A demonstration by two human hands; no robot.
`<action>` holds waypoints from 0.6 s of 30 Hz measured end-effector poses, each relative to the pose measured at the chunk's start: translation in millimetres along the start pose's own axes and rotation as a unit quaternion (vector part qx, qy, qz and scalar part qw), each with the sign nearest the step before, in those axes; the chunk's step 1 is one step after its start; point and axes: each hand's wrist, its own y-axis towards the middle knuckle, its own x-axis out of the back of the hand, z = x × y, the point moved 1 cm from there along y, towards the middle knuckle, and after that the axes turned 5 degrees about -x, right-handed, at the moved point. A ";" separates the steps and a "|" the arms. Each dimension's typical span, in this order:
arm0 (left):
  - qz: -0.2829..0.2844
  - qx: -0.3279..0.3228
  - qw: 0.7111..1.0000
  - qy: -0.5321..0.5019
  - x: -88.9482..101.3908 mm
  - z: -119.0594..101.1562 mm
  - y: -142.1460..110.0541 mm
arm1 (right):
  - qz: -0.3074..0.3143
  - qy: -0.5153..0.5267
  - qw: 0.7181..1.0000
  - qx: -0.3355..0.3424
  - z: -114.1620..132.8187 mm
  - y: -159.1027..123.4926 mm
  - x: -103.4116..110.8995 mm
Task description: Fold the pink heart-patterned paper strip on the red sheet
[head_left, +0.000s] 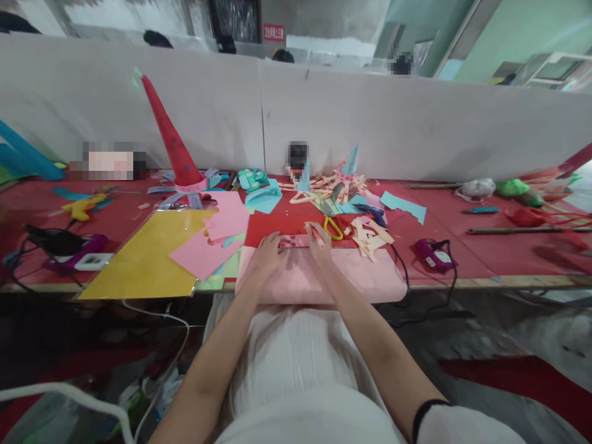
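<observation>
My left hand (268,253) is closed at the left end of a pink paper strip (296,241) with darker spots, pressing it against a red sheet (263,225). My right hand (322,251) grips a slim pale pen with reddish parts (318,237) over the strip's right end. Part of the strip is hidden behind my fingers. Under my wrists lies a padded pink cushion or cloth (296,280) at the table edge. Beside my right hand are yellow-handled scissors (333,228) and a pile of pale paper strips (370,237).
A tall red cone hat (173,139) stands at back left. Pink sheets (203,250) and a yellow sheet (143,259) lie left, near a yellow glue gun (83,206). Small blue cones (350,163) stand behind. A purple corded box (435,254) sits right; a white partition (370,117) rises behind.
</observation>
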 end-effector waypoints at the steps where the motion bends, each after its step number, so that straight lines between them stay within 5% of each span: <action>1: 0.003 0.001 1.000 0.001 0.8 -1.0 -0.1 | 0.004 -0.016 1.000 0.016 -1.4 -0.7 -0.2; 7: 0.012 0.004 1.000 0.001 6.6 -6.9 -1.6 | 0.062 -0.055 0.996 0.025 -2.9 -1.2 -0.9; 18: 0.015 -0.007 1.000 0.016 5.0 -3.3 -0.7 | 0.074 -0.062 0.995 0.035 -3.8 -1.9 -2.5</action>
